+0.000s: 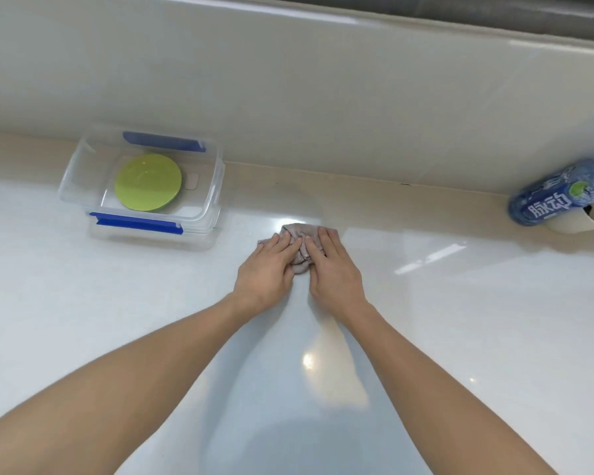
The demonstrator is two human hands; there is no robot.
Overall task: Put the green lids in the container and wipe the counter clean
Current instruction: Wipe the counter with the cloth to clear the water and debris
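While the green lids [148, 182] lie in the container [79, 159] at upper left, both hands, left hand [266, 269] and right hand [333, 269], press flat, unclenched fingers [314, 246] on the cloth [300, 250] at centre frame; bare counter [460, 320] extends rightward, nearer the right hand.

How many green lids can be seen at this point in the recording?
1 clearly visible: a round green lid lying flat inside the clear container at the counter's back left. A darker edge beneath it hints at more stacked underneath, but I cannot tell.

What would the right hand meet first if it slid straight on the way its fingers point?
Past the cloth under it, the right hand likely meets the raised ledge at the wall's foot; bare counter lies between.
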